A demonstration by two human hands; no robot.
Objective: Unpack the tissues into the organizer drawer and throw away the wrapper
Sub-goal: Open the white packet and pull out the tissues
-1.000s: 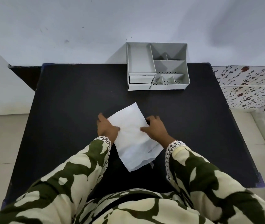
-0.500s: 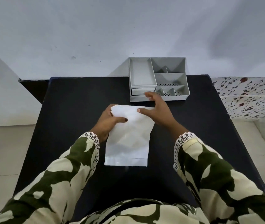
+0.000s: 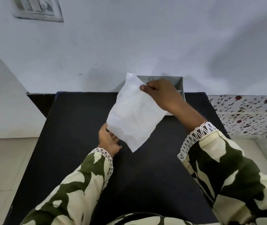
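Note:
A white tissue pack (image 3: 134, 114) in its plastic wrapper is raised off the black table (image 3: 80, 127), tilted toward the wall. My right hand (image 3: 160, 93) pinches its upper edge between thumb and fingers. My left hand (image 3: 109, 140) touches the pack's lower left corner from below, fingers spread. The grey organizer (image 3: 178, 85) stands at the table's back edge, mostly hidden behind the pack and my right hand; its drawer is out of sight.
A pale wall rises right behind the table, with a switch plate (image 3: 36, 8) at top left. A floral-patterned surface (image 3: 246, 114) lies to the right. Tiled floor (image 3: 2, 159) shows on the left.
The pack lay flat on the table with both hands on it; now it is lifted and tilted up in front of the organizer. My view has tipped upward.

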